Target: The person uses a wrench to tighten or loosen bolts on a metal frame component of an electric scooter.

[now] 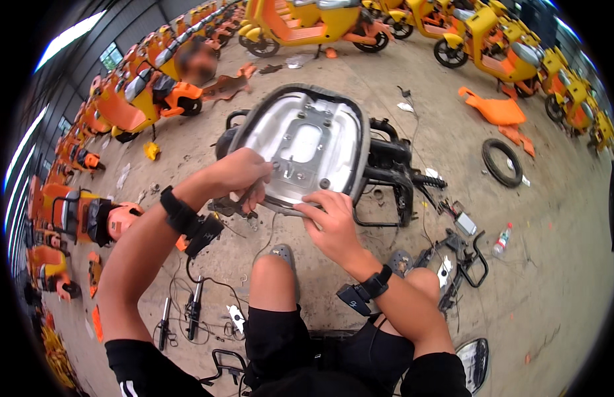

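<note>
My left hand is curled mostly closed at the near left edge of one seat, though I can't tell whether it grips anything there; my right hand is half open, fingertips touching the near rim. The seat lies underside up in front of me, over one black frame. On the floor by my left knee are two silver-and-black rods, side by side and apart; to my right stands one clear bottle, near one silver box. Beyond those lies one loose tire, then one large orange panel. Farthest off stand rows of yellow and orange scooters, too many to count.
</note>
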A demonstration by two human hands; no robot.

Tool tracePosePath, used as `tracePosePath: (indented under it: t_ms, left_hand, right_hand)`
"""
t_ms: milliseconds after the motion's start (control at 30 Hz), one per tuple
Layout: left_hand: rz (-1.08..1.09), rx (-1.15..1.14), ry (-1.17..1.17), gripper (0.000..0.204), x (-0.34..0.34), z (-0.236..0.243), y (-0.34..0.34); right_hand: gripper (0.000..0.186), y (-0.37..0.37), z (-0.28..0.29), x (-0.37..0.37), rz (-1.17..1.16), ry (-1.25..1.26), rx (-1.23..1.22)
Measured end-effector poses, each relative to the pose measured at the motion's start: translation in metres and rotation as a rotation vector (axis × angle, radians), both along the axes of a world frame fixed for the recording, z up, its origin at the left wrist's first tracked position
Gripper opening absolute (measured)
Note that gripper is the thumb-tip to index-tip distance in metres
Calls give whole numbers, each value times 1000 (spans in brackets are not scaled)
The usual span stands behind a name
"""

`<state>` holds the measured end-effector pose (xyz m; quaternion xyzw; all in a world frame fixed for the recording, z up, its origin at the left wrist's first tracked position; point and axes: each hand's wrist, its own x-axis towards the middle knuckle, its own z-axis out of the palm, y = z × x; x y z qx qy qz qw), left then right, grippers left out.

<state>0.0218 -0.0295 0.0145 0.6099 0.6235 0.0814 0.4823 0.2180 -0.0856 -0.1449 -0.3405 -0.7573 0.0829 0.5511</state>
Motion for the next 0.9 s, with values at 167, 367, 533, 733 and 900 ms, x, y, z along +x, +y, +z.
tracePosePath:
  t_ms: [167, 367, 533, 733, 900]
  left_hand:
    - [75, -152, -37, 33, 9, -13, -1]
    - [34, -189, 66, 33, 6, -1, 8]
    - [-43, -36, 236, 35, -5, 5, 19]
    - [-183, 188, 495, 38, -7, 11, 28]
    - [-338, 322, 611, 43, -6, 14, 43]
  right_hand:
    - [27, -4, -9, 1, -19, 23, -22]
    - [24, 0, -7, 1, 5, 46, -10]
    - [24, 0, -8, 0, 4, 44, -13]
    - [24, 0, -6, -4, -11, 56, 7]
    - [23, -1, -8, -3, -1, 84, 6]
